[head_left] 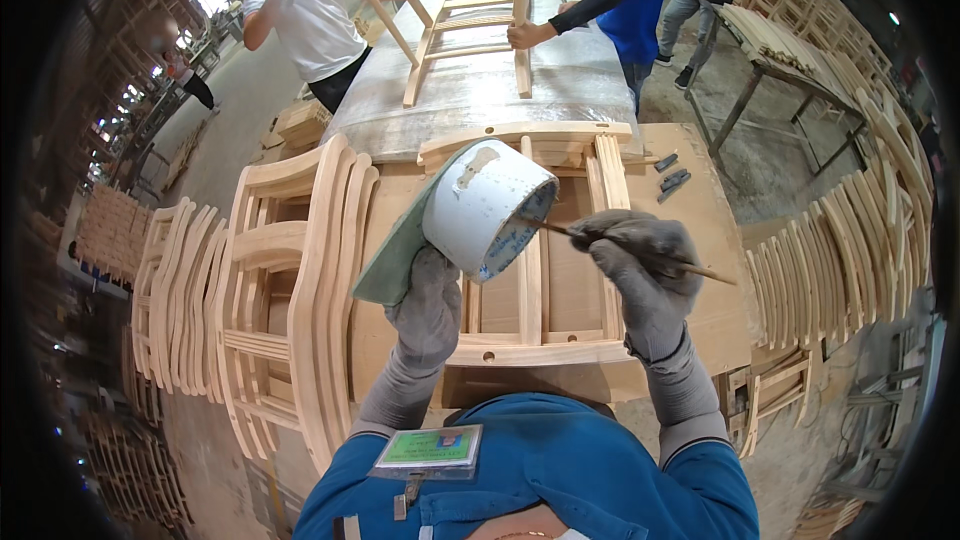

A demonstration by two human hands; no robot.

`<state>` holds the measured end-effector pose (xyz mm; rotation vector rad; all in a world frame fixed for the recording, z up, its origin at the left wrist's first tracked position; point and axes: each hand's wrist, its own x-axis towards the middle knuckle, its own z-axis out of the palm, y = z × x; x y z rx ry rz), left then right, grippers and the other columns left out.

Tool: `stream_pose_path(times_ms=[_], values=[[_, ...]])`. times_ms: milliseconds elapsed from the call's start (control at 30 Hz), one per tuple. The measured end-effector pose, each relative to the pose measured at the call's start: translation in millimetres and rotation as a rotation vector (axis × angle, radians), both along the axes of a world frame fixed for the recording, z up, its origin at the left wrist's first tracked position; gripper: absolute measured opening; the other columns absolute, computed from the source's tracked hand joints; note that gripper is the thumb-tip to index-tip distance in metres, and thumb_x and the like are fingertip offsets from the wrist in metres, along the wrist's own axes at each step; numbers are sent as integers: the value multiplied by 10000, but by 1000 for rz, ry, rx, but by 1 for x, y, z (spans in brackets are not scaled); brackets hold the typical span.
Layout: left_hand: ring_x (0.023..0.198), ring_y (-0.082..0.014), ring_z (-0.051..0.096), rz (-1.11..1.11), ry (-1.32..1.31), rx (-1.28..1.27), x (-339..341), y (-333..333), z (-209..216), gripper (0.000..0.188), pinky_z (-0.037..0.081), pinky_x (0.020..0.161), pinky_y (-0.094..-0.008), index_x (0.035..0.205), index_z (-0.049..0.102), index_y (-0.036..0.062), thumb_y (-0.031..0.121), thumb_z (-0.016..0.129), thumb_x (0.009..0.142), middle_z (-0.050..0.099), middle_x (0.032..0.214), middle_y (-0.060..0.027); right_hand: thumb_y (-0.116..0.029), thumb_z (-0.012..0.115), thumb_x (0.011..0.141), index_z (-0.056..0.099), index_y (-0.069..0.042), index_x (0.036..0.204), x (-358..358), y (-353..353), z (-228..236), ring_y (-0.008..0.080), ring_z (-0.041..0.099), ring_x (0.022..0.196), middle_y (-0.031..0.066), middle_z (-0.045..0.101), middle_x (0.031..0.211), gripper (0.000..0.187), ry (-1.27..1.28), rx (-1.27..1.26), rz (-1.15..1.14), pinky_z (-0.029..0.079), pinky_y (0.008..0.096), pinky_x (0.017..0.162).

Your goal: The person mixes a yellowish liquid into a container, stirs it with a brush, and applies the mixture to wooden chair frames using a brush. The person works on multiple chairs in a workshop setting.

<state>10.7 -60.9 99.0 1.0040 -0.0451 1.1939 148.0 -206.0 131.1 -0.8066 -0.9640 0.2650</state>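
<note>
My gloved left hand [428,308] holds up a white round pot [478,202] tipped on its side, its blue-speckled mouth facing right. A green cloth or pad [395,255] lies between that hand and the pot; most of the left fingers are hidden behind them. My gloved right hand [650,265] is closed around a thin wooden stick [708,272], whose far end reaches into the pot's mouth. I cannot make out the stick's tip. Beneath both hands a pale wooden frame [532,290] with slats lies flat on a brown board [700,310].
Stacked wooden chair backs [315,300] stand at left, and rows of curved wooden parts [830,260] at right. Small dark pieces [674,185] lie on the board. Beyond, two people handle a wooden chair frame [470,50] over a plastic-covered table [380,130]; another person stands at far right.
</note>
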Motion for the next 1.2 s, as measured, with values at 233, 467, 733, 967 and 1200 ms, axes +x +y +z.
stream_pose_path(times_ms=[233, 467, 733, 967, 1200], values=[[1146, -191, 527, -6, 64, 112, -12, -1, 4, 363, 463, 959, -370, 1301, 419, 40, 168, 459, 965, 515, 1269, -91, 145, 610, 783, 507, -18, 1033, -8, -10, 1, 277, 627, 953, 234, 607, 1025, 315, -276, 114, -232, 548, 334, 772], [1134, -169, 527, 17, 10, 57, -9, -3, 8, 390, 465, 951, -349, 1302, 410, 52, 218, 487, 958, 522, 1245, -71, 120, 641, 753, 559, -15, 984, -37, -12, -12, 308, 647, 942, 227, 626, 1010, 280, -277, 61, -165, 552, 347, 751], [1130, -177, 524, -155, -140, -22, -14, -4, 14, 357, 507, 937, -315, 1305, 388, 39, 182, 425, 981, 497, 1258, -92, 112, 639, 746, 612, 8, 902, -40, -30, 4, 340, 630, 988, 247, 631, 1017, 189, -119, 70, -117, 518, 430, 861], [1107, -168, 528, 58, 100, 146, -12, -2, -13, 342, 507, 923, -325, 1292, 402, 40, 171, 428, 978, 495, 1249, -87, 109, 608, 791, 544, -5, 966, -53, -34, -10, 340, 623, 986, 261, 614, 1027, 218, 15, 70, -9, 548, 430, 810], [1049, -134, 547, -182, 81, -340, 1, -38, -24, 262, 510, 892, -315, 1217, 475, 55, 98, 476, 958, 547, 1159, -39, 118, 541, 800, 470, 13, 954, -54, -61, -42, 343, 624, 940, 283, 590, 995, 200, 408, -71, -179, 554, 453, 799]])
